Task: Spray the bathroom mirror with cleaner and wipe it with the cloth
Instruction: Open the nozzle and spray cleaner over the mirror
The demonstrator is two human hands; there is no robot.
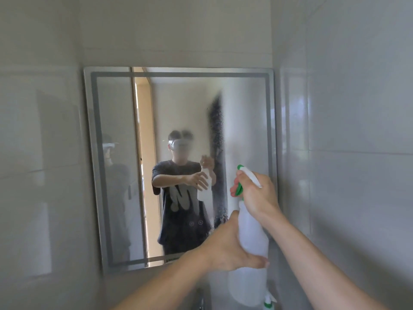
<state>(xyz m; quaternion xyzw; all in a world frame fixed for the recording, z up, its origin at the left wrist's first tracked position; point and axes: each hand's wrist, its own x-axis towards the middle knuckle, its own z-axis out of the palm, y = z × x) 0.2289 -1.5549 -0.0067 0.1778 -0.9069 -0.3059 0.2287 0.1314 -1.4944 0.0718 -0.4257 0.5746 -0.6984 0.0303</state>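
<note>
Head view: my right hand (257, 195) grips the bottle (251, 231) at its trigger (239, 189), my left hand (230, 249) wraps its body, and the mirror (178, 108) is just beyond them. Spraying step, I judge; next I should aim at the unmisted part left of my hands.

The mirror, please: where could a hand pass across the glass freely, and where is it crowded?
Free: on the mirror, the left and middle glass, from the left frosted border to the droplet streak, and the upper right corner. Crowded: the lower right, where the left hand and right hand hold the spray bottle before the glass.
</note>
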